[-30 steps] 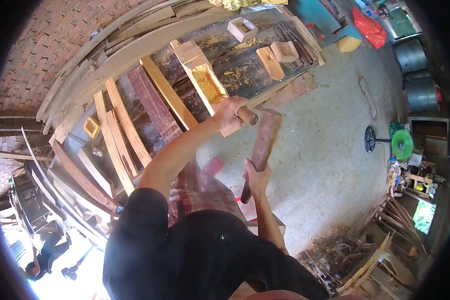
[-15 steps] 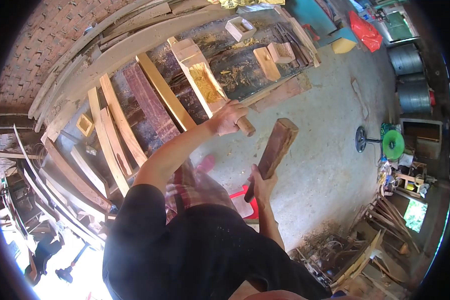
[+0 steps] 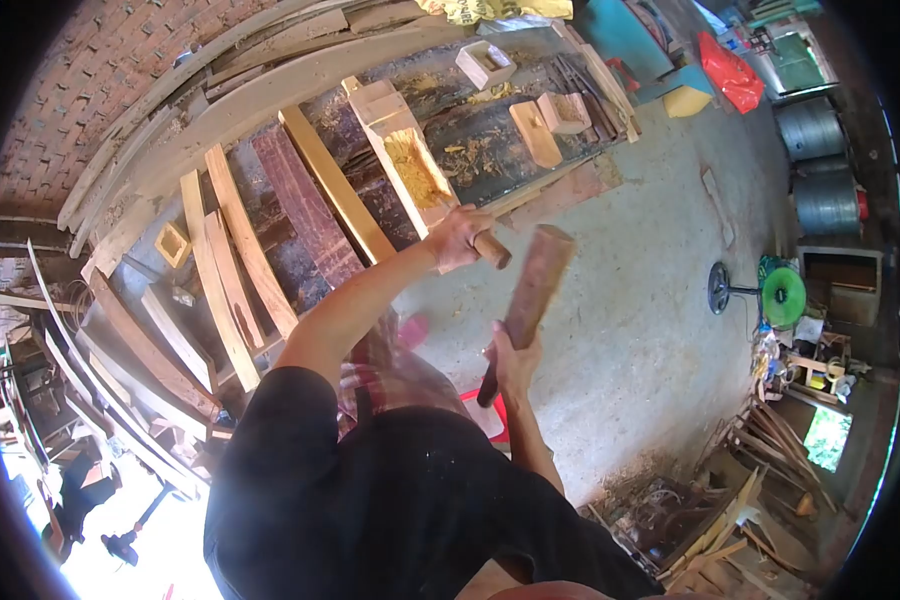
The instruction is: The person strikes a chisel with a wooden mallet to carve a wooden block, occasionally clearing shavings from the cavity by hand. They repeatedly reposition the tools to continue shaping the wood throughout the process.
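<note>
My left hand is closed round a tool with a round wooden handle, at the near end of a hollowed wooden block. Its working end is hidden by the hand. Yellowish wood shows in the block's carved hollow. To the right, my right hand grips a dark wooden mallet by its narrow lower part. The mallet's thick head points up, slightly blurred, a short way right of the handle.
Left of the block lie a yellow beam, a reddish-brown plank and pale curved boards. Small wooden boxes sit beyond. A green fan stands at right, and a scrap pile at lower right.
The mallet and my right hand have moved left, bringing the mallet head closer to the handle. My left hand keeps its hold, nearly in place.
</note>
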The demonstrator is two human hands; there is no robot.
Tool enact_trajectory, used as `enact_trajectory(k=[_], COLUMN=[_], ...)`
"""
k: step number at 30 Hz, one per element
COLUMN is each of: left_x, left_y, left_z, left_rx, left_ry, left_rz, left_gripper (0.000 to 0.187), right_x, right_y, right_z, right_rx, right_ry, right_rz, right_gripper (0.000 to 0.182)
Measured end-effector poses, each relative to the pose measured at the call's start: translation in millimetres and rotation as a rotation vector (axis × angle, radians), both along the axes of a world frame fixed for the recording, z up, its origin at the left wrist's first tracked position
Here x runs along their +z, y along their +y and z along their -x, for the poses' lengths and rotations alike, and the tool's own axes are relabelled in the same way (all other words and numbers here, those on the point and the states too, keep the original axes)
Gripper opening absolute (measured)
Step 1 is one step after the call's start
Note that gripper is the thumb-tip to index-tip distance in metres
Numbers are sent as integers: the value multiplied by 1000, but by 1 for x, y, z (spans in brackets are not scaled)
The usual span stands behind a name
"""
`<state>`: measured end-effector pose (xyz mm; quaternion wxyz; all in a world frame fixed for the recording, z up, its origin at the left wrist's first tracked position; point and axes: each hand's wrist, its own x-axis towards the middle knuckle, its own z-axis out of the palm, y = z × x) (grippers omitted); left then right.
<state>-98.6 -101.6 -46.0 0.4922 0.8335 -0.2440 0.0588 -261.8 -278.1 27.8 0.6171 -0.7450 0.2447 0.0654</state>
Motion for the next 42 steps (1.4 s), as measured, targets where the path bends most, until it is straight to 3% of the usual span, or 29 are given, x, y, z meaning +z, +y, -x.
enact_trajectory(k=[2,5,6,7,10,12,16,19,23,25,26,28,31,33,35,37,42], left_x=[-3,-7,-9,-11,-13,-11,6,11,25,17,0,-5,4,8,6,0,12], left_y=[-2,-2,-2,-1,5,3,0,-1,3,2,-1,1,-4,-2,-3,-4,4], left_z=[5,4,4,4,-7,-1,8,8,1,2,2,-1,4,4,4,6,9], left_rx=[-4,5,5,-25,-60,-86,-42,-38,-28,-32,-51,-58,-35,-23,-12,-9,-7], left_ry=[-43,-56,-59,-51,-72,-92,-185,-164,5,47,13,-23,-79,-71,-88,-106,-140], left_rz=[2,-27,-25,-49,-100,-132,-189,-44,150,190,112,31,118,116,100,82,-27], left_gripper=[39,40,40,40,41,43,43,41,37,37,36,35,34,34,35,35,35], right_x=[4,-48,-50,-31,-18,-8,23,35,10,6,9,26,36,28,15,15,30], right_y=[-2,-12,-12,-3,0,-2,-5,-7,-4,3,5,11,9,2,4,6,3], right_z=[13,29,21,11,7,10,15,24,24,5,0,-13,-1,11,14,9,24], right_rx=[-77,-40,78,111,25,-50,-55,-48,-46,126,126,55,-24,13,-5,155,-2], right_ry=[-212,-278,-73,70,67,-81,-118,-156,-248,72,67,-71,-215,-295,-274,60,-225], right_rz=[-62,11,86,36,-2,-53,-70,-11,70,1,0,-5,-27,13,10,82,-101], right_gripper=[26,28,31,34,34,33,29,29,26,26,26,26,23,36,36,35,39])
